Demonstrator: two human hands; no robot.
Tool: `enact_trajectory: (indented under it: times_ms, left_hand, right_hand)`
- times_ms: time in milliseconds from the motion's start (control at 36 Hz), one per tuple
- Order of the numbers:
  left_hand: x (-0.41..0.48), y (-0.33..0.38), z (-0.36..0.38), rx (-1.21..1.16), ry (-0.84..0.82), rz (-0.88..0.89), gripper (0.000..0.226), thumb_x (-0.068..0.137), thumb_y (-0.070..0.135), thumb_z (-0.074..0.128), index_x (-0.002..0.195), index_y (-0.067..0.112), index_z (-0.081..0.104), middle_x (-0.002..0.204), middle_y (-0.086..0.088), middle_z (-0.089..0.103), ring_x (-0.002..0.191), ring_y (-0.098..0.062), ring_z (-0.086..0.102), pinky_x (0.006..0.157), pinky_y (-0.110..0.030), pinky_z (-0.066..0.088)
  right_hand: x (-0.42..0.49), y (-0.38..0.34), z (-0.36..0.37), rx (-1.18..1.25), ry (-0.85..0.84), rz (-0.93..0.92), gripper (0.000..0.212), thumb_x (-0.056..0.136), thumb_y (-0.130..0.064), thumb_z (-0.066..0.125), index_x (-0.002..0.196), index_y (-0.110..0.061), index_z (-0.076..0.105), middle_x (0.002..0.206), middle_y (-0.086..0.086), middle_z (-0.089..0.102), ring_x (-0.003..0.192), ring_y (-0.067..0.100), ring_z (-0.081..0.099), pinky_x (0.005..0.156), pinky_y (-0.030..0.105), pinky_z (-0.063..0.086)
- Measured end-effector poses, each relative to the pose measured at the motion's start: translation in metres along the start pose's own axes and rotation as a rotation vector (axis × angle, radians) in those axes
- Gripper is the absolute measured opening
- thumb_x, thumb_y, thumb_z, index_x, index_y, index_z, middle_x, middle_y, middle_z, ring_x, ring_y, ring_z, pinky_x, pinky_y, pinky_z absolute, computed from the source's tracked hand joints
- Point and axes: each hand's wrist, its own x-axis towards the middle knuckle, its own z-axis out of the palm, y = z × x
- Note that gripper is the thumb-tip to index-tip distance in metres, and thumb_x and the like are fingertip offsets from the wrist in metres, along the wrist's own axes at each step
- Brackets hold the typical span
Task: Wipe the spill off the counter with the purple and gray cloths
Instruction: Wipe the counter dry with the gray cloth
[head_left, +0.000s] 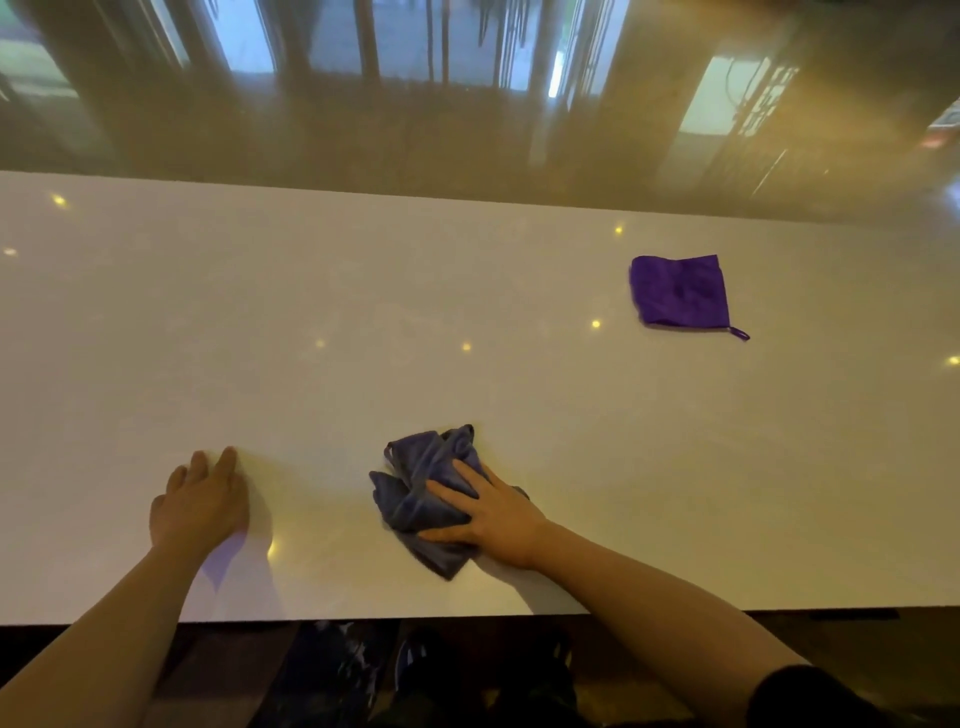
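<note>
A crumpled gray cloth (421, 488) lies on the white counter (363, 312), near its front edge at the centre. My right hand (488, 514) presses down on the cloth's near right part, fingers spread over it and gripping its folds. My left hand (200, 501) rests flat on the bare counter to the left, palm down, holding nothing. A purple cloth (680, 291) lies flat and square at the far right, apart from both hands, with a small loop at its near right corner. I cannot make out any spill on the glossy surface.
The counter's front edge (467, 616) runs just below my forearms, with dark floor and shoes beneath. Beyond its far edge (467, 195) lies a shiny reflective floor. Small ceiling-light reflections dot the counter.
</note>
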Motion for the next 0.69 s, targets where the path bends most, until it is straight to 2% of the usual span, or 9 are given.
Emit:
enact_trajectory:
  times_ms: [111, 194, 278, 361, 528, 694]
  left_hand:
    - [-0.001, 0.004, 0.0, -0.005, 0.011, -0.014, 0.047, 0.096, 0.027, 0.026, 0.142, 0.02, 0.023, 0.152, -0.013, 0.021, 0.14, -0.031, 0.02, 0.108, -0.048, 0.029]
    - [-0.003, 0.01, 0.0, -0.016, 0.042, -0.027, 0.043, 0.096, 0.025, 0.029, 0.138, 0.016, 0.032, 0.146, -0.017, 0.029, 0.135, -0.033, 0.026, 0.104, -0.048, 0.031]
    - [-0.005, 0.02, 0.0, -0.019, 0.074, -0.035, 0.042, 0.095, 0.022, 0.033, 0.134, 0.01, 0.037, 0.14, -0.022, 0.034, 0.13, -0.037, 0.032, 0.101, -0.049, 0.033]
    - [-0.006, 0.034, 0.0, -0.018, 0.104, -0.009, 0.043, 0.093, 0.02, 0.037, 0.134, 0.007, 0.036, 0.139, -0.025, 0.035, 0.129, -0.039, 0.033, 0.1, -0.051, 0.034]
    - [-0.008, 0.081, 0.004, -0.04, 0.085, 0.08, 0.048, 0.096, 0.026, 0.035, 0.141, 0.012, 0.03, 0.149, -0.022, 0.027, 0.138, -0.036, 0.023, 0.107, -0.051, 0.029]
    - [-0.02, 0.137, 0.016, -0.006, 0.06, 0.147, 0.046, 0.096, 0.028, 0.032, 0.14, 0.015, 0.031, 0.15, -0.018, 0.026, 0.14, -0.032, 0.022, 0.107, -0.048, 0.031]
  right_hand:
    - [-0.033, 0.017, -0.005, -0.133, 0.067, -0.05, 0.042, 0.09, -0.029, 0.056, 0.128, -0.045, 0.048, 0.15, 0.007, 0.034, 0.138, 0.043, 0.025, 0.106, 0.046, 0.039]
    - [-0.056, 0.033, -0.004, -0.16, 0.118, -0.034, 0.049, 0.077, -0.035, 0.072, 0.12, -0.049, 0.053, 0.141, 0.005, 0.049, 0.13, 0.038, 0.044, 0.093, 0.038, 0.05]
    - [-0.076, 0.047, -0.002, -0.208, 0.1, -0.002, 0.058, 0.069, -0.043, 0.076, 0.12, -0.052, 0.051, 0.138, 0.002, 0.053, 0.127, 0.033, 0.049, 0.091, 0.034, 0.052]
    - [-0.096, 0.06, 0.002, -0.217, 0.065, 0.039, 0.063, 0.069, -0.046, 0.076, 0.123, -0.054, 0.046, 0.141, 0.001, 0.05, 0.129, 0.031, 0.048, 0.092, 0.032, 0.051]
    - [-0.136, 0.094, 0.004, -0.222, 0.004, 0.153, 0.068, 0.067, -0.041, 0.079, 0.126, -0.048, 0.047, 0.14, 0.006, 0.051, 0.128, 0.034, 0.048, 0.096, 0.04, 0.049]
    - [-0.187, 0.14, 0.006, -0.194, 0.044, 0.328, 0.069, 0.055, -0.032, 0.087, 0.118, -0.041, 0.059, 0.128, 0.01, 0.061, 0.114, 0.037, 0.059, 0.082, 0.043, 0.058]
